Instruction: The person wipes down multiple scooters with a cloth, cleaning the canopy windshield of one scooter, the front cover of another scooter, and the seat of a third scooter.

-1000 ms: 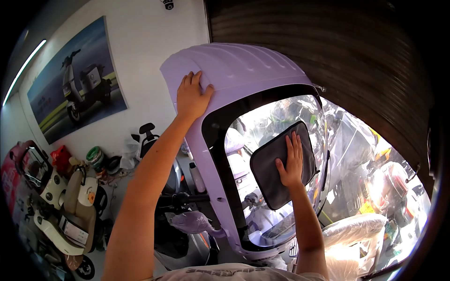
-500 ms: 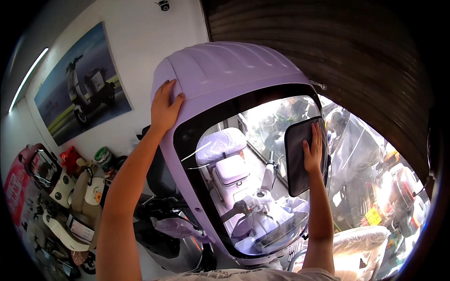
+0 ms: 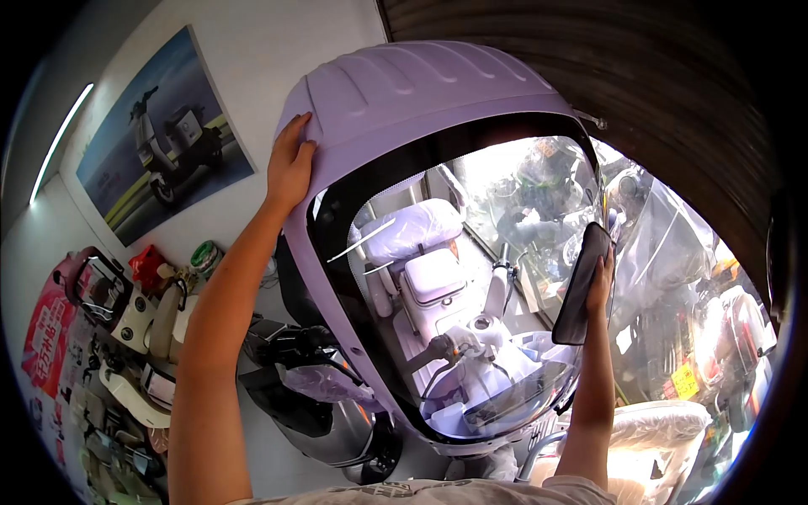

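Observation:
A lilac cabin shell with a ribbed roof (image 3: 438, 88) and a black-bordered windshield (image 3: 522, 194) stands before me. My left hand (image 3: 291, 168) lies on the roof's left edge, fingers stretched and thumb apart, gripping nothing. At the windshield's right side, my right hand (image 3: 600, 282) holds a dark flat pad (image 3: 581, 290) with rounded corners. The pad is turned nearly edge-on; whether it touches the glass I cannot tell. Through the glass show handlebars (image 3: 480, 337), a plastic-wrapped seat back (image 3: 412, 231) and a lilac seat (image 3: 435, 275).
A dark scooter (image 3: 328, 412) stands close on the left, with cream vehicles (image 3: 135, 383) beyond it. A scooter poster (image 3: 168, 126) hangs on the wall. On the right are a plastic-covered seat (image 3: 656, 429) and a brown shutter (image 3: 673, 101).
My right hand has moved right and turned the pad from facing me to nearly edge-on. My left hand stays on the roof edge. The view has shifted slightly.

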Available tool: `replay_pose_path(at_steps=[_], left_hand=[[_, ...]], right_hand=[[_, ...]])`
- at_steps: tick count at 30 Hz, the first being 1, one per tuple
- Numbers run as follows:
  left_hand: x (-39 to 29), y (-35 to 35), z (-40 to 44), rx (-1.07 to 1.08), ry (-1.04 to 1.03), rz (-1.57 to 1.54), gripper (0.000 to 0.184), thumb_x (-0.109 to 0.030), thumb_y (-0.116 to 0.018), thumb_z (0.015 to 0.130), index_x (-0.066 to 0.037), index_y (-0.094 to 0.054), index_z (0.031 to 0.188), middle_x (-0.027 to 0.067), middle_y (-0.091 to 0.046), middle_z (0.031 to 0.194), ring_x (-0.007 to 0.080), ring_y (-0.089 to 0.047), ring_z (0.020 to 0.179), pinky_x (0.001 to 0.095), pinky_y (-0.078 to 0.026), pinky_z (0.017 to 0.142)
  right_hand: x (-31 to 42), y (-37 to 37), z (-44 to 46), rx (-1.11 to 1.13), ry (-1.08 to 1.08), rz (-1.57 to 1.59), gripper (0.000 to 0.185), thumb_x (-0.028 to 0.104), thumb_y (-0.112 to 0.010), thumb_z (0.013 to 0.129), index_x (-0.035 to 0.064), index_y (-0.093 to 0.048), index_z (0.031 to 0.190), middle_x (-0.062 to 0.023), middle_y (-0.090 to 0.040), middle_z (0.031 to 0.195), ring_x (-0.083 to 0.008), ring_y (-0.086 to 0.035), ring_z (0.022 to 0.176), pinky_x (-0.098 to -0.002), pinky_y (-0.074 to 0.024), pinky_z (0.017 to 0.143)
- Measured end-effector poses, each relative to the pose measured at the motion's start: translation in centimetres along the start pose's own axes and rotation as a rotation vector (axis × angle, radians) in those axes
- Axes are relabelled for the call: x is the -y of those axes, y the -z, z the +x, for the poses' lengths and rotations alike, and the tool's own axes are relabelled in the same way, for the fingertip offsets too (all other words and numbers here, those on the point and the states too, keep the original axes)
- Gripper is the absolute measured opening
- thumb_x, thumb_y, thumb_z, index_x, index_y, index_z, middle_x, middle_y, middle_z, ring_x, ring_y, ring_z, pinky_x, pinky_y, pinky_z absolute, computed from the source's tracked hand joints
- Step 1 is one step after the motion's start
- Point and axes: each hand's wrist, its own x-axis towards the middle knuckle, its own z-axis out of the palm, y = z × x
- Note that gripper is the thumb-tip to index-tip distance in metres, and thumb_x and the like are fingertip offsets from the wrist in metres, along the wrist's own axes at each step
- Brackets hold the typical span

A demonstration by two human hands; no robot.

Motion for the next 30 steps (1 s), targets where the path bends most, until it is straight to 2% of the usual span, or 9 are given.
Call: replay_pose_path(at_steps=[6, 9, 10, 12, 16, 21, 23, 26, 30], left_hand=[[0.1, -0.2, -0.2, -0.026, -0.021, 0.044, 0.051, -0.025, -0.052, 0.094, -0.011, -0.052, 0.143, 0.0171, -0.046, 0.151, 0.0358, -0.042, 0.14, 0.0415, -0.034, 0.116], [-1.3, -0.2, -0.5, -0.121, -0.058, 0.064, 0.048, -0.028, -0.057, 0.091, -0.003, -0.056, 0.132, 0.0203, -0.054, 0.138, 0.0386, -0.049, 0.128, 0.0437, -0.039, 0.11], [-1.4, -0.3, -0.5, -0.119, -0.056, 0.06, 0.048, -0.028, -0.057, 0.091, -0.003, -0.056, 0.132, 0.0203, -0.054, 0.138, 0.0386, -0.049, 0.128, 0.0437, -0.039, 0.11], [-1.3, -0.5, -0.5, -0.163, 0.01, 0.179, 0.045, -0.03, -0.059, 0.089, 0.002, -0.058, 0.12, 0.0208, -0.057, 0.126, 0.0381, -0.053, 0.119, 0.0446, -0.043, 0.103], [-2.4, 0.0, -0.2, -0.074, 0.06, 0.198, 0.044, -0.035, -0.061, 0.088, 0.002, -0.058, 0.111, 0.0206, -0.059, 0.119, 0.0382, -0.055, 0.114, 0.0463, -0.047, 0.096], [-4.3, 0.0, -1.5, 0.15, 0.201, 0.132, 0.074, -0.055, -0.054, 0.092, 0.008, -0.053, 0.13, 0.025, -0.053, 0.136, 0.0413, -0.048, 0.13, 0.0475, -0.041, 0.108], [-2.3, -2.8, -2.9, -0.077, 0.051, 0.368, 0.093, -0.065, -0.052, 0.091, 0.011, -0.042, 0.143, 0.0286, -0.043, 0.149, 0.0434, -0.036, 0.142, 0.0503, -0.028, 0.118], [-2.9, -2.5, -4.0, -0.1, 0.01, 0.289, 0.098, -0.067, -0.053, 0.089, 0.011, -0.037, 0.147, 0.0302, -0.036, 0.155, 0.0443, -0.028, 0.147, 0.0524, -0.019, 0.121], [-2.7, -2.7, -3.8, -0.107, -0.019, 0.298, 0.097, -0.066, -0.053, 0.09, 0.011, -0.038, 0.146, 0.0297, -0.036, 0.154, 0.0443, -0.029, 0.146, 0.0516, -0.02, 0.121]], right_hand=[[-0.3, 0.7, -7.1, -0.05, -0.2, 0.029, 0.059, 0.035, -0.033, 0.109, -0.0036, -0.03, 0.154, -0.0215, -0.032, 0.159, -0.0354, -0.027, 0.149, -0.0401, -0.0205, 0.122], [-3.8, -1.7, -9.8, -0.081, -0.058, -0.28, 0.061, 0.038, -0.033, 0.109, -0.0026, -0.032, 0.153, -0.0234, -0.032, 0.159, -0.0375, -0.026, 0.149, -0.0428, -0.0191, 0.123], [-1.3, -1.7, -10.1, -0.126, -0.021, -0.437, 0.061, 0.04, -0.034, 0.108, -0.0021, -0.032, 0.153, -0.0243, -0.032, 0.158, -0.0382, -0.026, 0.149, -0.0438, -0.0187, 0.123], [5.3, -2.8, -11.1, -0.211, -0.296, -0.31, 0.064, 0.044, -0.035, 0.107, -0.0011, -0.032, 0.154, -0.0269, -0.031, 0.158, -0.0405, -0.026, 0.149, -0.0462, -0.0197, 0.122], [15.6, -5.8, -12.6, -0.242, -0.267, -0.357, 0.064, 0.042, -0.037, 0.107, -0.0003, -0.032, 0.154, -0.0265, -0.029, 0.159, -0.0459, -0.024, 0.148, -0.0521, -0.0213, 0.12], [28.4, -9.4, -14.8, -0.246, -0.133, -0.382, 0.062, 0.036, -0.04, 0.104, -0.0015, -0.032, 0.153, -0.0273, -0.029, 0.159, -0.0472, -0.024, 0.147, -0.055, -0.0197, 0.12], [31.9, -10.2, -15.7, -0.241, -0.089, -0.355, 0.063, 0.035, -0.042, 0.102, -0.0027, -0.032, 0.153, -0.0285, -0.028, 0.159, -0.0481, -0.023, 0.148, -0.0564, -0.0187, 0.12], [34.5, -11.5, -17.1, -0.244, -0.014, -0.346, 0.064, 0.034, -0.042, 0.101, -0.0046, -0.032, 0.152, -0.0293, -0.028, 0.158, -0.0496, -0.023, 0.147, -0.0565, -0.0173, 0.12], [38.7, -13.3, -19.0, -0.223, 0.098, -0.355, 0.064, 0.032, -0.045, 0.099, -0.0046, -0.034, 0.151, -0.0298, -0.028, 0.158, -0.0519, -0.023, 0.146, -0.0588, -0.0173, 0.119]])
